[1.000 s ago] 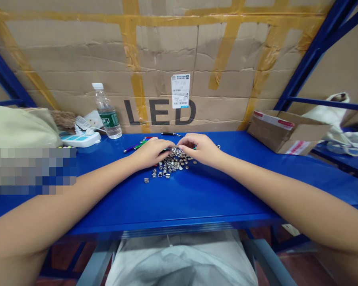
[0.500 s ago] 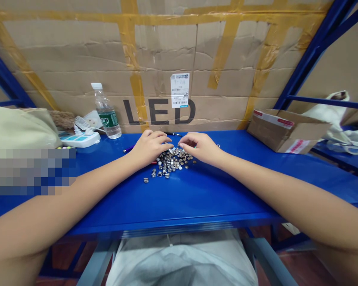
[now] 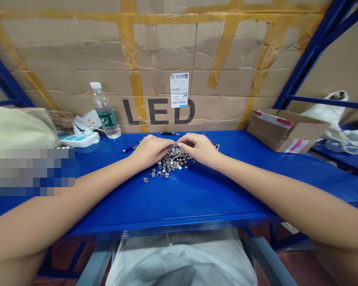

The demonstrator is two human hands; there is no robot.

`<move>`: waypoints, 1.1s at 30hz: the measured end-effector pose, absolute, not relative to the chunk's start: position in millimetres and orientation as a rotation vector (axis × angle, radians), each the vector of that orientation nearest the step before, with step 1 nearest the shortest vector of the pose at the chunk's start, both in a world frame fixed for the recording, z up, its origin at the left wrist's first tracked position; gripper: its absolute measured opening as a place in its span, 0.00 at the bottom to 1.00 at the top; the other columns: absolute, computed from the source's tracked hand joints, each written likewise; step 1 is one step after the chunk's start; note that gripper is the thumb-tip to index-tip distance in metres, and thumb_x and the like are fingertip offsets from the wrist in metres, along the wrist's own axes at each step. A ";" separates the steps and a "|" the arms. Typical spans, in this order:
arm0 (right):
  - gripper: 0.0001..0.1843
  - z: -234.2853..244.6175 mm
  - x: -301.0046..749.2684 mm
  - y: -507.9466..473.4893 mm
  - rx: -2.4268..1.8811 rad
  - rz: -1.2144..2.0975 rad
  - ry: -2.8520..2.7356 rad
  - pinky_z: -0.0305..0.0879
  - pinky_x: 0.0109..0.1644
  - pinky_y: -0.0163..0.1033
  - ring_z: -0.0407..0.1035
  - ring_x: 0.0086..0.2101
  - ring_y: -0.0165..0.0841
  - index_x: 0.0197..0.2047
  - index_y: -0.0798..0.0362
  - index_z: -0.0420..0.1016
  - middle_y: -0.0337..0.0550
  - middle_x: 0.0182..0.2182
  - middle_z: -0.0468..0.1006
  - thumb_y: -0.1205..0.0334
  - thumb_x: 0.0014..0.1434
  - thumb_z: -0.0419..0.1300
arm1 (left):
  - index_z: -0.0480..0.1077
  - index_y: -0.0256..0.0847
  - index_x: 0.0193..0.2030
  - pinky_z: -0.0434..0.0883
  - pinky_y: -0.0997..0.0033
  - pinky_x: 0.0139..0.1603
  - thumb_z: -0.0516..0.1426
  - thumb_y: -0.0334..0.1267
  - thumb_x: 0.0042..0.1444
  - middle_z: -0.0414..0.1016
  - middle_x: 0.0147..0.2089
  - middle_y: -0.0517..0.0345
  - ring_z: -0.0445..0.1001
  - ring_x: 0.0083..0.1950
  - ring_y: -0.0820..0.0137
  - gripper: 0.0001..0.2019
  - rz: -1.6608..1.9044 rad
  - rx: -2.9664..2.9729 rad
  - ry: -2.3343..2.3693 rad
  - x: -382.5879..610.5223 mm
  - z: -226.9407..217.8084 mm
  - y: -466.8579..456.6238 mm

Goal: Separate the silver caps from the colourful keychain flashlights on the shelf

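Observation:
Above the far edge of a pile of small shiny metal pieces (image 3: 170, 163), my left hand (image 3: 152, 151) and my right hand (image 3: 199, 147) meet at the fingertips. Both are closed, thumb near the fingers. Whatever they pinch is too small and too covered to make out. Silver clasp-like pieces lie on the pile's near left side, small round brassy ones on its right. One silver piece (image 3: 145, 180) rests apart at the near left. Behind my left hand a purple pen-like stick (image 3: 129, 149) shows in part, and a black pen-like item (image 3: 167, 133) lies beyond both hands.
The blue table (image 3: 179, 202) ends at a large cardboard sheet (image 3: 161, 51) marked LED. At the left stand a water bottle (image 3: 106, 115), a white power strip (image 3: 80, 139) and a pale bag (image 3: 20, 127). An open cardboard box (image 3: 274, 131) sits at the right.
My left hand has moved its fingertips right and closed them, and they now meet those of my right hand. More of the black pen-like item shows behind. The pile looks much the same.

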State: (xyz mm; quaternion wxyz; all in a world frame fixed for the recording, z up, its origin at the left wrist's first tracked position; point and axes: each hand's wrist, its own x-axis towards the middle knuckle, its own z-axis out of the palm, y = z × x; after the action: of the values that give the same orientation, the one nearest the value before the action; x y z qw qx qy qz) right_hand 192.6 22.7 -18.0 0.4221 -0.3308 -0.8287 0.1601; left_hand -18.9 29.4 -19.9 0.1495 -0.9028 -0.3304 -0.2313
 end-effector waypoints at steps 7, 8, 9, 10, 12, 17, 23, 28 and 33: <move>0.07 -19.8 190.3 22.1 -0.830 0.397 -2.055 0.64 0.35 0.37 0.68 0.30 0.29 0.37 0.54 0.76 0.41 0.31 0.78 0.63 0.58 0.58 | 0.71 0.44 0.50 0.63 0.70 0.42 0.52 0.35 0.63 0.80 0.45 0.58 0.76 0.44 0.67 0.11 -0.740 -2.709 -0.995 -17.4 -20.8 28.8; 0.07 -20.5 189.7 22.4 -0.827 0.400 -2.055 0.64 0.35 0.37 0.69 0.31 0.29 0.37 0.54 0.76 0.41 0.31 0.78 0.64 0.58 0.58 | 0.71 0.43 0.49 0.63 0.70 0.42 0.52 0.35 0.63 0.79 0.45 0.58 0.77 0.44 0.67 0.11 -0.748 -2.707 -0.994 -17.1 -20.7 28.6; 0.06 -21.1 189.4 22.5 -0.823 0.399 -2.055 0.64 0.35 0.37 0.69 0.31 0.29 0.37 0.54 0.75 0.41 0.32 0.78 0.64 0.58 0.58 | 0.71 0.43 0.49 0.63 0.70 0.41 0.52 0.35 0.63 0.80 0.45 0.57 0.77 0.44 0.67 0.11 -0.751 -2.703 -0.995 -16.8 -20.6 28.3; 0.06 -21.3 189.4 22.4 -0.820 0.394 -2.053 0.64 0.35 0.37 0.69 0.31 0.29 0.38 0.54 0.75 0.41 0.32 0.78 0.64 0.58 0.58 | 0.71 0.42 0.49 0.63 0.70 0.41 0.52 0.34 0.63 0.80 0.44 0.57 0.77 0.43 0.66 0.11 -0.752 -2.699 -0.995 -16.6 -20.4 28.2; 0.07 -20.3 190.5 21.4 -0.806 0.351 -2.049 0.64 0.34 0.36 0.68 0.29 0.29 0.38 0.55 0.74 0.41 0.31 0.77 0.64 0.58 0.57 | 0.70 0.42 0.50 0.64 0.69 0.42 0.52 0.34 0.63 0.79 0.44 0.57 0.77 0.44 0.66 0.11 -0.757 -2.697 -0.984 -16.7 -20.5 28.4; 0.06 -13.0 197.1 15.3 -0.644 0.022 -2.185 0.63 0.37 0.38 0.67 0.31 0.30 0.37 0.55 0.73 0.43 0.32 0.76 0.66 0.59 0.55 | 0.70 0.44 0.52 0.64 0.67 0.45 0.51 0.35 0.64 0.79 0.46 0.57 0.77 0.45 0.66 0.12 -0.792 -2.646 -0.933 -20.3 -23.1 32.3; 0.08 -12.2 197.9 16.0 -0.666 0.036 -2.119 0.65 0.38 0.38 0.69 0.32 0.31 0.41 0.55 0.73 0.44 0.35 0.77 0.64 0.60 0.54 | 0.73 0.46 0.49 0.62 0.63 0.46 0.50 0.36 0.66 0.78 0.51 0.56 0.74 0.53 0.64 0.11 -0.776 -2.409 -0.744 -27.2 -16.4 33.7; 0.08 -16.5 202.1 27.4 -0.796 0.056 -2.187 0.65 0.39 0.38 0.70 0.33 0.32 0.39 0.55 0.75 0.44 0.34 0.78 0.64 0.60 0.55 | 0.74 0.49 0.48 0.60 0.60 0.46 0.51 0.32 0.66 0.78 0.52 0.57 0.72 0.54 0.63 0.12 -0.509 -2.323 -0.576 -31.0 -9.6 32.7; 0.06 -19.7 204.8 32.3 -0.828 0.073 -2.447 0.64 0.44 0.41 0.71 0.36 0.34 0.34 0.55 0.78 0.45 0.33 0.78 0.65 0.57 0.59 | 0.74 0.49 0.48 0.60 0.58 0.49 0.51 0.30 0.65 0.76 0.54 0.56 0.70 0.58 0.62 0.14 -0.409 -2.396 -0.592 -31.5 -10.4 31.8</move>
State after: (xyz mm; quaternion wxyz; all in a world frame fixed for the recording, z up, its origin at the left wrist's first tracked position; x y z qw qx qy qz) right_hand 204.8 32.3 -19.7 0.2750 -0.3082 -0.9103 0.0273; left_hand -31.5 31.8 -10.4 0.3146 -0.9092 -0.2245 -0.1551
